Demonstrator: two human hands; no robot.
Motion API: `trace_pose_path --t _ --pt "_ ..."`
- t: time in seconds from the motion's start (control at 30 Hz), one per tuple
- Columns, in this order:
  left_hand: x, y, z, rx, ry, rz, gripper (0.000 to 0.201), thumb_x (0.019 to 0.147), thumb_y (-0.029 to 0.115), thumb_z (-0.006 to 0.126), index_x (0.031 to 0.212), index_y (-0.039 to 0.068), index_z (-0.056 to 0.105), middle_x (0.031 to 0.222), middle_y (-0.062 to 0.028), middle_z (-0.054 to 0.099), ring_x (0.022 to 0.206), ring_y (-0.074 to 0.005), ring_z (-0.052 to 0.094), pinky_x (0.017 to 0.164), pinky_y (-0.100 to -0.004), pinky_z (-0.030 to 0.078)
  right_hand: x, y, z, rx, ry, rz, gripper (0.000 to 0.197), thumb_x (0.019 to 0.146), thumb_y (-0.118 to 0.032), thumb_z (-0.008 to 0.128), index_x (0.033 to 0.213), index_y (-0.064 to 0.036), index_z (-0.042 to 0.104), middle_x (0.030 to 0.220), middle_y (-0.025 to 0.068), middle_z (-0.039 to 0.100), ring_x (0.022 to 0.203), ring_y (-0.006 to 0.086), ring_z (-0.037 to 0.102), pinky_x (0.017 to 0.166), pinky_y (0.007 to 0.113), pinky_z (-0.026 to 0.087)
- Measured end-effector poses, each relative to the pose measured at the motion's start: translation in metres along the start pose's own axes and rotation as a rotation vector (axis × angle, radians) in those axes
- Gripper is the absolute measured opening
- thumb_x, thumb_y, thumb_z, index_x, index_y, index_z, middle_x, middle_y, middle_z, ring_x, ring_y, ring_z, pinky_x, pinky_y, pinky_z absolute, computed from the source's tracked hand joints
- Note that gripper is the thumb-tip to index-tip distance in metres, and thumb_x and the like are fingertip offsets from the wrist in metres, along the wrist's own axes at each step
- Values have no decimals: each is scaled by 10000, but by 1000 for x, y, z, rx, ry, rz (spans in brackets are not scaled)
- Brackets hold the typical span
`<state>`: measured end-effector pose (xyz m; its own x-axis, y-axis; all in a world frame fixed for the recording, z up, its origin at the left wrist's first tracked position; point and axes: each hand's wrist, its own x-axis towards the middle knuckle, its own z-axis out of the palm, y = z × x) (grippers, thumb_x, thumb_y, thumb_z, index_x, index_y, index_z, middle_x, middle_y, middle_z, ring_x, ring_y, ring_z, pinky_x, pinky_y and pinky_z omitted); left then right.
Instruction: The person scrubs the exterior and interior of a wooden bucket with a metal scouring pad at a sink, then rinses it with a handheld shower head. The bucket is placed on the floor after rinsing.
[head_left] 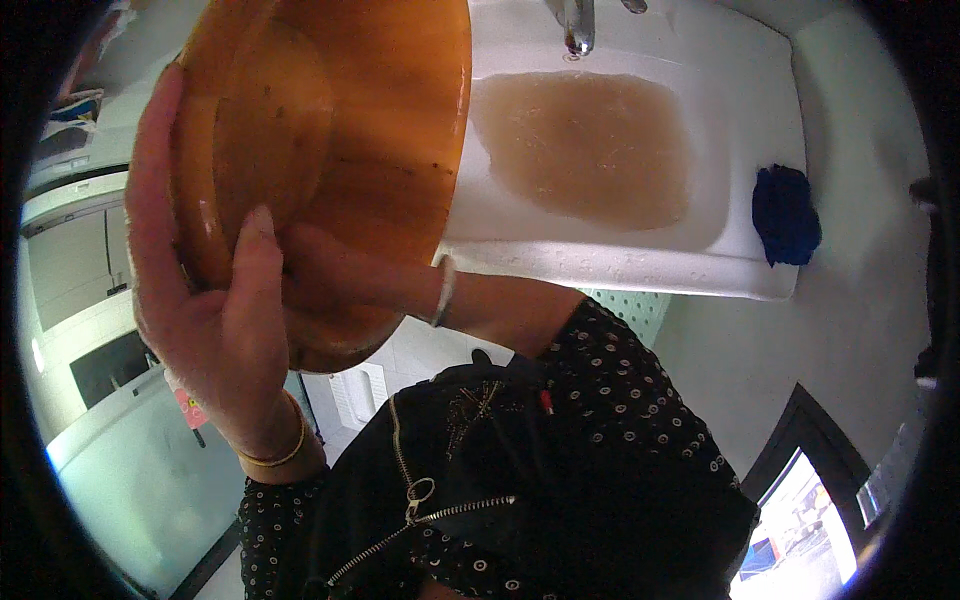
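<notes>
An orange basin [390, 110] is tilted up on its side at the upper left, beside the white sink. My left hand [205, 320] grips it, the long fingers along its left edge and the thumb lying over its surface. Across the lower part of the basin reaches my right hand [345, 268], a pale bracelet [444, 290] at its wrist. The fingers of that hand are mostly hidden in shadow and behind the left thumb. Small dark specks show on the basin's surface.
The white sink [735, 120] holds cloudy brownish water [600, 150] under a metal tap [579, 28]. A dark blue cloth [786, 215] hangs over its right edge. Down on the floor at the lower middle is a white squat toilet [360, 394]. A frosted panel [140, 480] stands at the left.
</notes>
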<state>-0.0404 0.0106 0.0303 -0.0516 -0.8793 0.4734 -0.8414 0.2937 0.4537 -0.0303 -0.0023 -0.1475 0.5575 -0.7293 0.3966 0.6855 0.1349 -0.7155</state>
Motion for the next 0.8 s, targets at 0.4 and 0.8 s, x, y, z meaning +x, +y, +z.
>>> trace_pose_path --t 0.4,0.8 --pt "0 -6 4 -227 18 1 642 773 -134 494 1398 -22 404 1457 -155 409 1337 -291 404 1123 -411 328 20 -3 -225 -1916 161 -479 331 813 -268 538 1110 -192 661 1188 3 564 1141 343 446 906 513 400" --pt "1 -1 1 -94 -1 0 683 738 -139 477 1404 -5 402 1458 -143 412 1345 -285 396 1125 -408 322 0 72 -87 -1490 -250 -22 199 812 -160 576 978 -112 675 1118 148 601 1049 314 543 907 400 470"
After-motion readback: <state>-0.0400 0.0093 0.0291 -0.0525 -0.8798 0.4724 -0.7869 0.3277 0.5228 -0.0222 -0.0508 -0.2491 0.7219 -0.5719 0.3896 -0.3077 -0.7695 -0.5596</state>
